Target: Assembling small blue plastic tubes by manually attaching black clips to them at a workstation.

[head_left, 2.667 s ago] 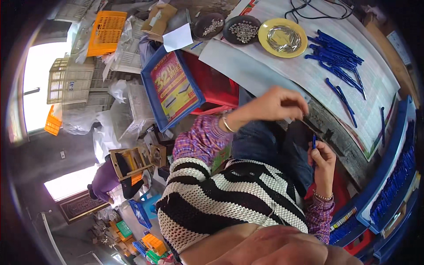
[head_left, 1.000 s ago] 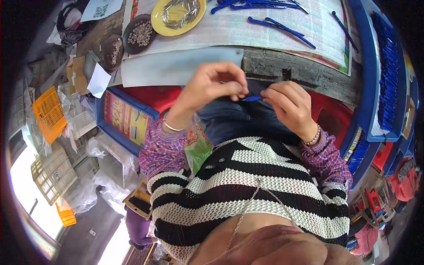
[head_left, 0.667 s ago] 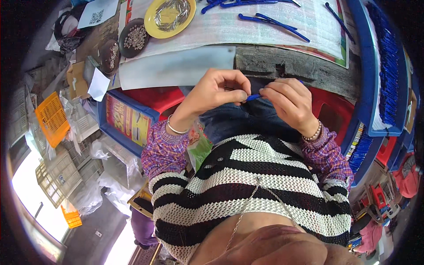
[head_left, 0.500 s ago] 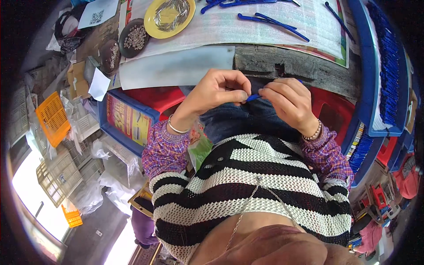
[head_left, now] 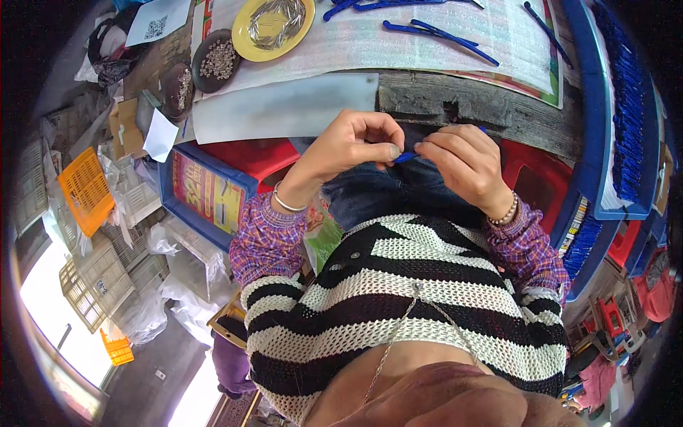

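Between my two hands, just in front of the bench edge, is a slim blue plastic piece [head_left: 405, 157], mostly hidden by my fingers. My left hand [head_left: 359, 146] pinches its left end between thumb and forefinger. My right hand [head_left: 466, 164] wraps round the other end, and a blue tip shows past its knuckles. Similar blue two-armed pieces [head_left: 445, 39] lie on the white foam sheet [head_left: 356, 53] beyond my hands. A yellow plate [head_left: 245, 46] holds thin metal pins, and a dark dish [head_left: 203, 78] holds small metallic parts.
A second dark dish [head_left: 171, 99] stands left of the first. On the right, a blue crate [head_left: 605, 142] holds many blue pieces. Red stools [head_left: 533, 174] sit under the bench. Another blue crate [head_left: 238, 178] and an orange basket [head_left: 85, 192] are at the left.
Both hands stay nearly in place on the blue piece. The left fingers and thumb have shifted very slightly; nothing else visibly differs.
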The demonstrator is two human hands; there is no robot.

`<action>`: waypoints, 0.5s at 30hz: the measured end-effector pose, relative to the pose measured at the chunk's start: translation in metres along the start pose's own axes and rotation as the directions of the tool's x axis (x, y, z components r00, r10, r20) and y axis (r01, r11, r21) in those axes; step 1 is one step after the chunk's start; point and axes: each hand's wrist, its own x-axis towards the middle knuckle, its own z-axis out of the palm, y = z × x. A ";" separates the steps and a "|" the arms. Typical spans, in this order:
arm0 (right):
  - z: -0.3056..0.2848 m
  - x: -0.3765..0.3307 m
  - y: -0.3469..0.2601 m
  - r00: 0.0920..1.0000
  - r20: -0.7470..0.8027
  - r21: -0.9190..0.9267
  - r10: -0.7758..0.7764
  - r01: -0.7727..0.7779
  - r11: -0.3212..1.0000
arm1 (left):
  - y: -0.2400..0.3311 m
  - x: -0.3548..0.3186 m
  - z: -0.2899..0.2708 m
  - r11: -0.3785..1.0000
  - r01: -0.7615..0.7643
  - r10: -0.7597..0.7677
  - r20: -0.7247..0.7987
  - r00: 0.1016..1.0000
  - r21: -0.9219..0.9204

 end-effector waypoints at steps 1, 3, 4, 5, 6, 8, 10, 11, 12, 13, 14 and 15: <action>0.000 0.000 0.000 1.000 -0.004 0.003 0.003 -0.003 1.000 | 0.000 0.001 0.000 1.000 -0.003 0.003 0.006 1.000 0.008; 0.000 0.000 0.000 1.000 -0.003 0.000 0.003 -0.003 1.000 | 0.000 0.002 0.000 1.000 -0.006 0.005 0.015 1.000 0.016; 0.000 0.000 0.000 1.000 -0.003 0.001 0.002 -0.002 1.000 | 0.000 0.001 0.000 1.000 0.003 -0.003 0.008 1.000 0.017; 0.000 0.000 0.000 1.000 -0.004 0.001 0.002 -0.002 1.000 | 0.001 0.001 0.000 1.000 0.011 -0.011 0.001 1.000 0.018; 0.000 0.000 0.000 1.000 -0.003 0.000 0.003 -0.003 1.000 | 0.001 0.000 0.000 1.000 0.012 -0.012 0.002 1.000 0.019; 0.000 0.000 0.000 1.000 -0.002 0.000 0.005 -0.005 1.000 | 0.000 0.000 -0.001 1.000 0.027 -0.027 0.001 1.000 0.012; 0.000 0.000 0.001 1.000 0.002 0.003 0.005 -0.005 1.000 | 0.000 0.000 -0.001 0.999 0.030 -0.030 0.007 1.000 0.014; 0.000 0.000 0.000 1.000 0.002 0.004 0.005 -0.005 1.000 | 0.000 -0.001 -0.001 0.999 0.033 -0.033 0.013 0.999 0.016; 0.000 -0.001 0.000 1.000 0.009 0.004 0.004 -0.005 1.000 | 0.000 -0.001 0.000 0.999 0.033 -0.034 0.013 0.999 0.015; 0.000 -0.001 0.000 1.000 0.016 0.003 0.004 -0.004 1.000 | 0.000 -0.001 0.000 0.999 0.031 -0.031 0.014 0.999 0.022; 0.000 0.000 0.000 1.000 0.016 0.003 0.005 -0.005 1.000 | 0.000 -0.001 0.000 0.999 0.028 -0.029 0.015 0.999 0.028; 0.000 0.000 0.000 1.000 0.017 0.002 0.008 -0.008 1.000 | 0.000 0.000 0.000 0.999 0.029 -0.029 0.015 0.999 0.028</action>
